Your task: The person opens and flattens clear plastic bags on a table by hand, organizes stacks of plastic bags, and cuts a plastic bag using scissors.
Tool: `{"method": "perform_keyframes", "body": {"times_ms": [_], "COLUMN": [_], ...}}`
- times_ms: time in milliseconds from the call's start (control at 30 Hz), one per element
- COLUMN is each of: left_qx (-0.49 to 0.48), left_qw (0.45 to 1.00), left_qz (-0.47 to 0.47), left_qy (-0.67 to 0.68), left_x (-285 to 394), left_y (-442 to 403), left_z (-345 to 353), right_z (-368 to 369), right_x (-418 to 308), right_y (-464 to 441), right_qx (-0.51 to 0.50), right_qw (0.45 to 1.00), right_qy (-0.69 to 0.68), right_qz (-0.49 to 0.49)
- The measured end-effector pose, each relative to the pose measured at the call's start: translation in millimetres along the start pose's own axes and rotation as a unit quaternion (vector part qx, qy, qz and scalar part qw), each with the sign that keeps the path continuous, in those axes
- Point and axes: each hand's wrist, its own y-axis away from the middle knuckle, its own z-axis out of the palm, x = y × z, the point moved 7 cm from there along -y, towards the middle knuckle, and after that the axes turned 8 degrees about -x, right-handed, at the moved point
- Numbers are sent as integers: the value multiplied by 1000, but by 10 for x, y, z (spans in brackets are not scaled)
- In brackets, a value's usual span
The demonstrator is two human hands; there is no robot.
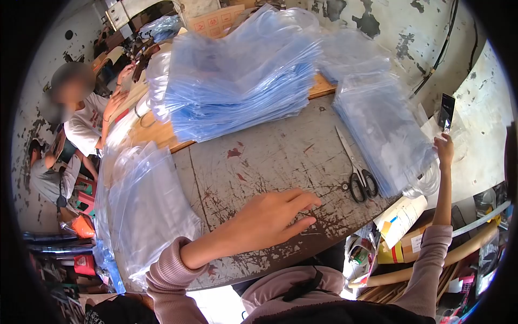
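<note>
Pointing its long axis away from the nearer right hand (444,149), the phone (446,110) sits at those fingers' ends, gripped or merely met I can't tell; the left hand (275,217) spreads loose, holding nothing, over the table (253,162), well apart.

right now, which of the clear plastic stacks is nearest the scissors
The right stack: its left edge runs close beside the scissors, while the tall back stack and the left stack lie farther off.
</note>
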Motion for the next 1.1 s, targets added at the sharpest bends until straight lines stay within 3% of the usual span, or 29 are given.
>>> {"method": "perform_keyframes", "body": {"times_ms": [33,67,100,167,233,300,367,500,567,700,767,867,900,967,1067,1100], "left_qx": [0,-9,-19,-18,-20,-28,-43,-68,-58,-29,-23,-15,-17,-19,-2,15], "left_qw": [1000,1000,1000,1000,1000,999,997,994,994,994,993,993,993,992,989,987], "left_qz": [-2,-5,-7,1,13,42,58,83,96,106,109,105,103,104,121,128], "left_qy": [0,-3,-7,-2,8,-4,1,3,-5,-26,-33,-45,-55,-64,-90,-99], "left_x": [-4,-10,-16,-45,-57,-32,-4,42,5,-27,-51,-99,-105,-80,-22,-11], "left_y": [5,9,12,0,-52,-155,-306,-638,-766,-969,-1068,-1146,-1161,-1202,-1293,-1313], "left_z": [2,19,38,75,147,217,289,429,493,564,625,712,735,738,744,745], "right_z": [24,-83,-116,-16,217,509,736,1057,1343,1310,1118,730,694,652,651,587], "right_x": [-130,-626,-1158,-1781,-2154,-2508,-2777,-2537,-2213,-2172,-2279,-2589,-2617,-2686,-2369,-2432], "right_y": [77,354,675,1103,1435,1926,2257,2068,1983,1912,1875,2217,2328,2581,2469,2462], "right_qx": [-2,118,231,224,87,-90,-164,-254,-338,-358,-342,-327,-329,-262,-291,-273], "right_qw": [1000,972,888,891,915,896,848,859,831,827,886,873,872,824,861,855], "right_qy": [0,202,393,381,250,208,319,312,354,341,121,81,83,245,199,151], "right_qz": [0,-29,-56,-108,-305,-383,-391,-316,-264,-267,-288,-353,-351,-439,-366,-415]}}
